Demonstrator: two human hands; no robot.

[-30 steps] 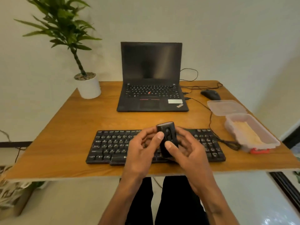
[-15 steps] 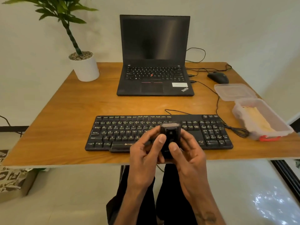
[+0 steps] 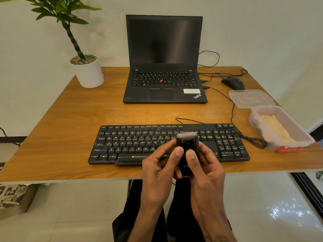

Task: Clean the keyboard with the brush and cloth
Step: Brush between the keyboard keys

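Black plastic, small and boxy: that is the brush (image 3: pixel 187 154), held upright above the near edge of the worktop (image 3: pixel 70 119) with a pale strip of bristles showing at its top end. The left hand (image 3: pixel 157 170) curls round its left side, thumb laid on the front face; the right hand (image 3: pixel 206 170) cups the right side, its thumb pressed on the front panel just below what looks like a slider. My reading is that the step in hand is getting the bristles fully out before any sweeping begins.

To do that well, one hand should carry the body firmly while a single thumb works the slider; two thumbs crowding the same face tend to fight each other. The bristle end is best kept pointing away and clear of fingers, so nothing is bent as it extends.

Just beyond the hands lies the keyboard (image 3: pixel 157 142), flat on the worktop, its cable running off to the right. Sweeping along the rows rather than across would likely lift crumbs out instead of packing them under the keys.

Further right sits an open plastic container (image 3: pixel 297 130) holding something tan, probably the cloth (image 3: pixel 277 128), with its lid (image 3: pixel 250 98) behind. At the back stand a laptop (image 3: pixel 164 67), a mouse (image 3: pixel 233 82) and a potted plant (image 3: pixel 87 70).
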